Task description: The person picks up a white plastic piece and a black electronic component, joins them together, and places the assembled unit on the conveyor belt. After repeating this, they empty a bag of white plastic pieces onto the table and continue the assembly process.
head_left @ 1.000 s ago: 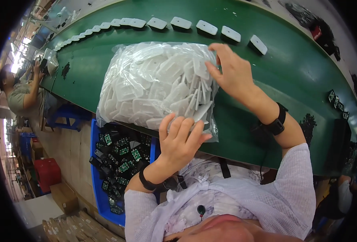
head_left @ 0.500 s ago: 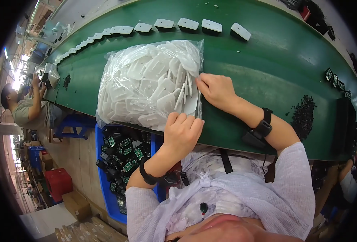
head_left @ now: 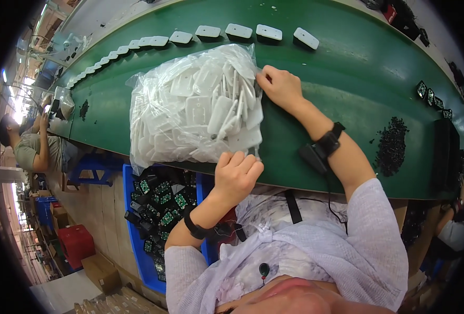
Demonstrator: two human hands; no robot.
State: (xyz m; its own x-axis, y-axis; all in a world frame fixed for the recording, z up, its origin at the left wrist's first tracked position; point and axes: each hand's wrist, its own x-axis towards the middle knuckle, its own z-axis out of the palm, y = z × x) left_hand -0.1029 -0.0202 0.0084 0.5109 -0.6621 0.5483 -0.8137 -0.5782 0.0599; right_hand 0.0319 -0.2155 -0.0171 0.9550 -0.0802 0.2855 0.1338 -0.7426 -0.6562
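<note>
A clear plastic bag [head_left: 153, 99] full of white plastic plates [head_left: 198, 110] lies on the green table [head_left: 342, 110]. The plates are thin with rounded corners, and many stand on edge near the bag's right end. My left hand [head_left: 237, 175] is closed on the near right corner of the bag, over the table's front edge. Farther off, my right hand [head_left: 282, 86] has its fingers curled in on the bag's far right edge. The pinched film is mostly hidden by my fingers.
A long row of black housings with white tops [head_left: 239, 31] runs along the table's far side. Small black parts [head_left: 393, 146] are heaped at right. Below the table edge stands a blue bin [head_left: 137, 246] of circuit boards. Another person [head_left: 25, 141] sits at far left.
My right hand has moved away from me and a little left, drawing up the bag's right end. The plates inside have shifted. My left hand has barely moved.
</note>
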